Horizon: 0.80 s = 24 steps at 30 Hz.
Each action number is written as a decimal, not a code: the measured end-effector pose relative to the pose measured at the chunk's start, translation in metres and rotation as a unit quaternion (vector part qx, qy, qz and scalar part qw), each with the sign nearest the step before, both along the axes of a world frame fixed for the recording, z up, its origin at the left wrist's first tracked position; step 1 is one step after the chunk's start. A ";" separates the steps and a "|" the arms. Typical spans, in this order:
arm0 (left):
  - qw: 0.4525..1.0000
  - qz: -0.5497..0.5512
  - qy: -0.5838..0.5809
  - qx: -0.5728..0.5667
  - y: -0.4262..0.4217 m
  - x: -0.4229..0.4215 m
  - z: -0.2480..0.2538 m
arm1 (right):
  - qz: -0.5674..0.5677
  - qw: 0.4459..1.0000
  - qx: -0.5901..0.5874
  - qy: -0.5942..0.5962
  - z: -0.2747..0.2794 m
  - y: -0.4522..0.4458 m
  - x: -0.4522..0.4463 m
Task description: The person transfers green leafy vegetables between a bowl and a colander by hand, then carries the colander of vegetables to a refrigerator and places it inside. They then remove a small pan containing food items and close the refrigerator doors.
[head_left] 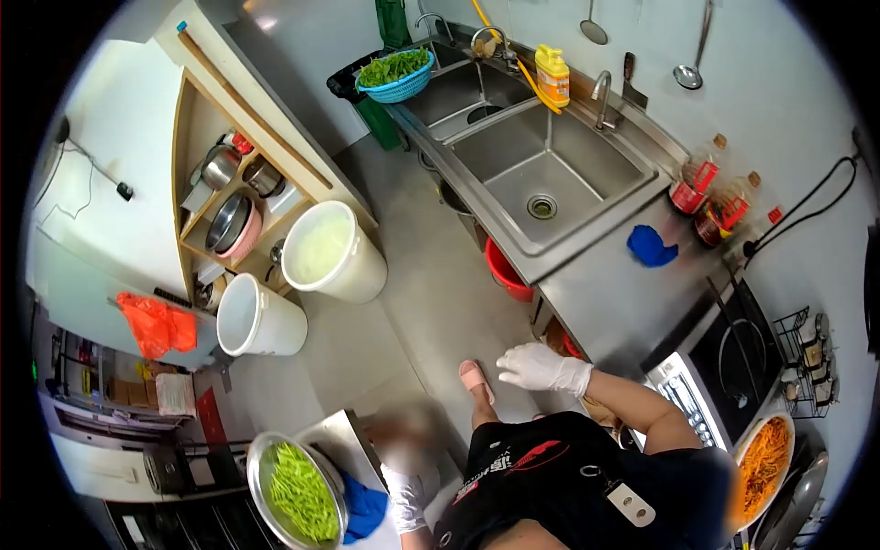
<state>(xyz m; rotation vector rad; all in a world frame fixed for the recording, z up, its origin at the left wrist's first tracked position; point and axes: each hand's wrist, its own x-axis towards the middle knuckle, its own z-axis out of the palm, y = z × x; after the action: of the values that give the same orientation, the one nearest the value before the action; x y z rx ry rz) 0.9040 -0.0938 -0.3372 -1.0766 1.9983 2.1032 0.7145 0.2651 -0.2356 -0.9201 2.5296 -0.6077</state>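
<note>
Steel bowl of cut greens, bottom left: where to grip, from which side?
Probably two-handed, at opposite points of the rim of the steel bowl: it's wide, round, open-topped and full of cut greens. I'd come in from picture right, where the left hand is nearest, minding the blue cloth beside the bowl.

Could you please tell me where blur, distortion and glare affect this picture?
Head view: black corners and a bowed edge on the shelving unit suggest wide-angle distortion; a smeared patch lies just above the left hand; the right hand looks fairly crisp; a bright spot marks the grey panel, upper left.
</note>
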 end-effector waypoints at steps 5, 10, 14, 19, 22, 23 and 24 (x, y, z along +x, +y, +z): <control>0.999 -0.027 -0.032 -0.008 -0.054 -0.135 -0.001 | -0.187 0.972 -0.129 0.051 0.009 -0.013 -0.109; 0.952 -0.183 0.127 -0.208 -0.065 -0.278 -0.005 | -0.295 0.941 -0.125 0.110 0.030 -0.010 -0.207; 0.961 -0.240 0.046 -0.131 -0.049 -0.383 0.015 | -0.435 0.892 -0.125 -0.004 0.022 0.013 -0.267; 0.892 -0.380 0.108 -0.220 -0.028 -0.482 0.025 | -0.521 0.848 -0.096 -0.012 -0.053 0.066 -0.374; 0.893 -0.382 0.058 -0.233 -0.020 -0.530 0.025 | -0.532 0.845 -0.034 0.026 -0.107 0.091 -0.461; 0.893 -0.388 0.040 -0.223 -0.029 -0.536 0.015 | -0.541 0.841 0.007 0.000 -0.132 0.102 -0.494; 0.884 -0.405 0.029 -0.231 -0.028 -0.549 0.016 | -0.547 0.835 0.051 -0.029 -0.160 0.112 -0.526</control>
<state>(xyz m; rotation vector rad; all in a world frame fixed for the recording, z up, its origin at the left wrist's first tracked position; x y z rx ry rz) 0.3553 -0.1214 -0.3215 -0.0884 2.4339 1.2652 0.1886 0.3769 -0.3957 0.7019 2.7952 -0.7413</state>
